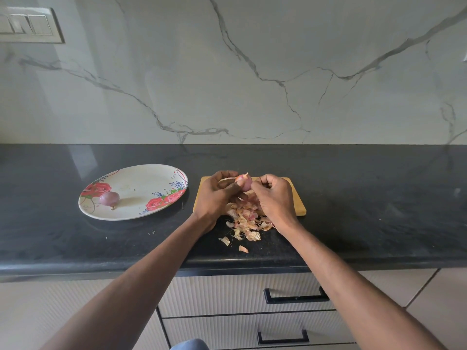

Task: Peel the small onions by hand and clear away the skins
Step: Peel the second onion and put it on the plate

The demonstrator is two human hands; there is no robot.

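Observation:
My left hand [217, 195] grips a small pinkish onion [244, 182] above the wooden cutting board [294, 195]. A strip of skin sticks out from the onion's top. My right hand [274, 198] is curled beside the onion and pinches at its skin on the right side. A heap of dry onion skins [246, 221] lies under my hands, spilling off the board's front edge onto the black counter [353, 218]. Another small purple onion [109, 198] lies on the left part of the floral plate [141, 183].
The plate sits left of the board on the counter. A marble-patterned wall rises behind, with a switch panel [27, 25] at top left. Cabinet drawers with black handles [295, 296] are below the counter's front edge.

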